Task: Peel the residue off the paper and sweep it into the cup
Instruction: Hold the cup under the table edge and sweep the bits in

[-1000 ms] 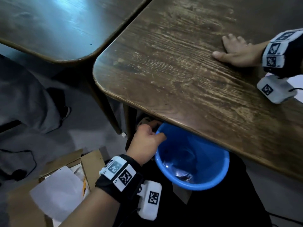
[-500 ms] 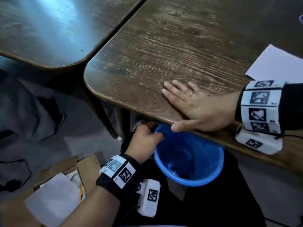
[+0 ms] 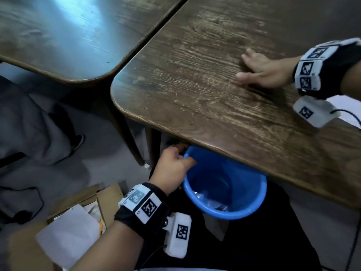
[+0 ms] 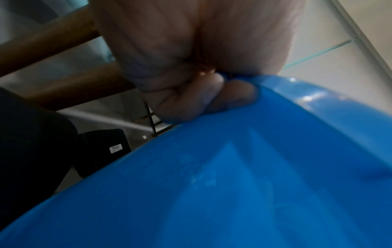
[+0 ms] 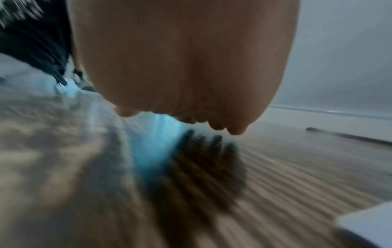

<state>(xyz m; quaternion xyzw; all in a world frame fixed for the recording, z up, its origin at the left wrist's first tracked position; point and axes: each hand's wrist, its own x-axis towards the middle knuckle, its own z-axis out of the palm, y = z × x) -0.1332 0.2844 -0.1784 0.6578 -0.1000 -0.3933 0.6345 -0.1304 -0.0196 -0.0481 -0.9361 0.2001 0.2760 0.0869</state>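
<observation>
A blue cup (image 3: 224,184) is held just under the near edge of the dark wooden table (image 3: 195,85). My left hand (image 3: 173,165) grips its rim at the left, thumb inside and fingers (image 4: 191,104) curled over the blue wall (image 4: 233,184). Some shiny scraps (image 3: 216,205) lie at the cup's bottom. Over the table at the right, my right hand (image 3: 261,68) is flat, fingers straight, palm down; in the blurred right wrist view the right hand (image 5: 184,67) hovers just above the wood. A corner of white paper (image 3: 349,108) shows behind the right wrist.
A second wooden table (image 3: 68,36) stands at the upper left with a narrow gap between. On the floor at lower left sits an open cardboard box (image 3: 82,222) with white sheets. Another person's grey trouser leg (image 3: 33,124) and shoe stand at the left.
My right hand has moved from the table's near edge above the cup back up and to the right across the tabletop. The left hand still holds the cup under the edge.
</observation>
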